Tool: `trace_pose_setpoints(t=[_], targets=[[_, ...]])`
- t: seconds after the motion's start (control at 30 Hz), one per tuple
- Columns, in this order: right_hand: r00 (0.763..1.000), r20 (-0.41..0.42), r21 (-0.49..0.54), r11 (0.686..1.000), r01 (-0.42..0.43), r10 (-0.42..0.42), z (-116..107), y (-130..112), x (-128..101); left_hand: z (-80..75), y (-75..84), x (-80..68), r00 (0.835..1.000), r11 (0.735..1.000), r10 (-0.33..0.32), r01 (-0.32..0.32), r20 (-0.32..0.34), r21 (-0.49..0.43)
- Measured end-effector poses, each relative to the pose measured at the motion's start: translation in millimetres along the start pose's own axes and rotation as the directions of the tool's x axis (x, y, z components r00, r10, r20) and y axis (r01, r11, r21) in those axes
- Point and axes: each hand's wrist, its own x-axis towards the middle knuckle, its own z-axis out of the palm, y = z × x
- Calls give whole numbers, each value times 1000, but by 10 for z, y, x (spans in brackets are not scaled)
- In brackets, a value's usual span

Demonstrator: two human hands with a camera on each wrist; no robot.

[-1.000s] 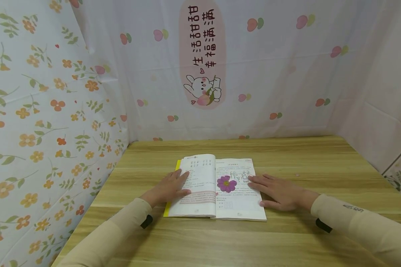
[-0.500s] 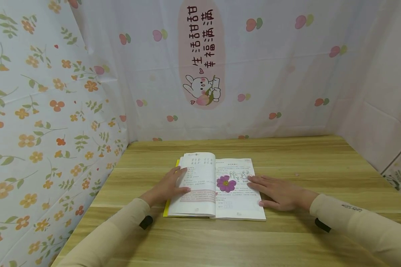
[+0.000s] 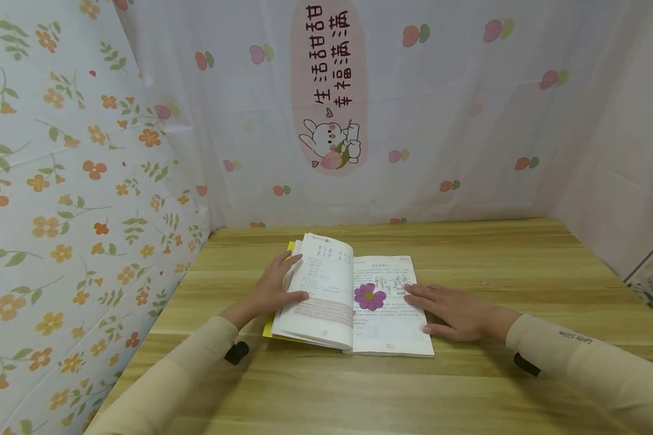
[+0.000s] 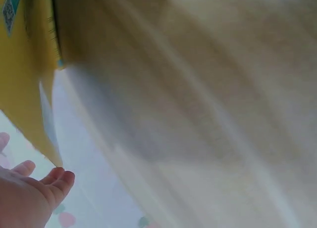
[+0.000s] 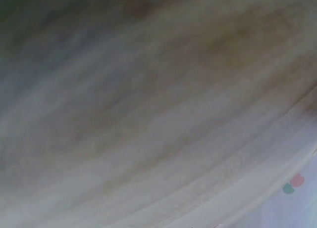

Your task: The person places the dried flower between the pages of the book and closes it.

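An open book (image 3: 383, 338) with printed pages lies on the wooden table. A purple flower (image 3: 370, 296) rests on its right page near the spine. My left hand (image 3: 269, 290) holds the left side of the book at its outer edge, thumb over the page. That side is tilted up off the table, and the yellow cover (image 4: 25, 84) shows from below in the left wrist view, fingertips (image 4: 64, 181) at its edge. My right hand (image 3: 459, 312) rests with extended fingers on the right page's outer edge. Only blurred surface shows in the right wrist view.
The wooden table (image 3: 392, 399) extends around the book on all sides. A floral cloth (image 3: 87, 211) hangs along the left, and a pale printed curtain (image 3: 441, 121) stands behind the table's far edge.
My left hand has moved up and slightly away, raising the left side of the book off the table. The right hand and the flower have stayed in place.
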Motion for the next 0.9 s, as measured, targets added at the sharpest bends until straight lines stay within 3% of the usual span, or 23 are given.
trace_pose_setpoints(t=[0.2,0.33,0.43,0.6,0.9], targets=[[999,35,2,1000,-16,16,-26,3,10,-148,166,67,998,998,56,-56,-16,-26],[998,52,19,999,-28,27,-31,6,10,-239,318,133,990,990,138,-138,-5,-37],[999,45,22,999,-29,28,-24,12,11,-294,439,194,983,983,181,-180,34,-30],[1000,15,-2,1000,-8,8,-14,11,17,-340,632,296,974,981,189,-183,123,-58],[1000,12,-3,1000,-3,3,-15,-6,15,-271,921,473,936,960,280,-265,213,-94]])
